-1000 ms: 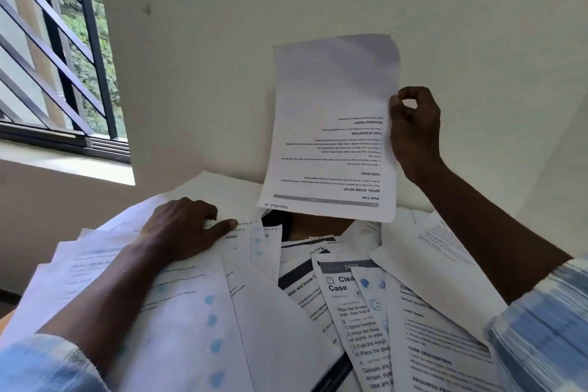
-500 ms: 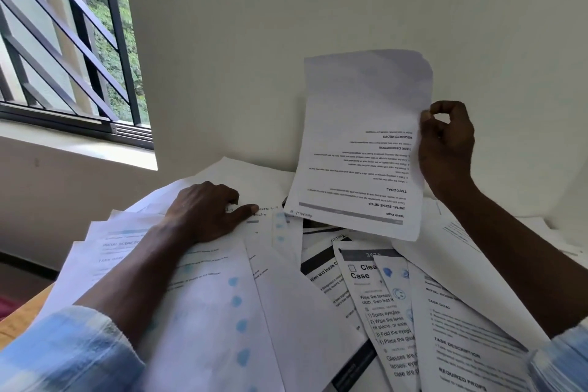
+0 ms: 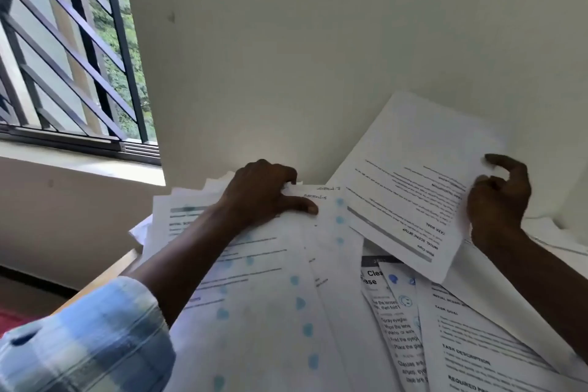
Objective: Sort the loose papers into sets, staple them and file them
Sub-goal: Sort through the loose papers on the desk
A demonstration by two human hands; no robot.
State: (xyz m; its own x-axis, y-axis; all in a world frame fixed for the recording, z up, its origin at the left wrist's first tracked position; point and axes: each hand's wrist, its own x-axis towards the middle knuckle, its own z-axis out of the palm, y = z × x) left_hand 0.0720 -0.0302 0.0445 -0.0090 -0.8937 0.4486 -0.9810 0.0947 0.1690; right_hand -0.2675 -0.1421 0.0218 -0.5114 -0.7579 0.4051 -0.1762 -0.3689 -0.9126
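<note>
A heap of loose printed papers [image 3: 280, 302] covers the desk, overlapping at all angles. My right hand [image 3: 496, 200] pinches the right edge of one printed sheet [image 3: 410, 181], which is tilted and lowered over the right side of the heap, its text upside down to me. My left hand [image 3: 264, 194] lies on the far left part of the heap, fingers curled over the top edge of a sheet with handwriting [image 3: 318, 197], thumb pressed flat on it. No stapler or file shows.
A white wall [image 3: 318, 57] rises right behind the desk. A barred window [image 3: 70, 51] with a sill is at the left. A strip of the wooden desk edge [image 3: 108, 277] shows at the lower left, beside the papers.
My right hand has brought the held sheet down from upright before the wall to a slant over the heap. My left hand has curled onto the top edge of the handwritten sheet.
</note>
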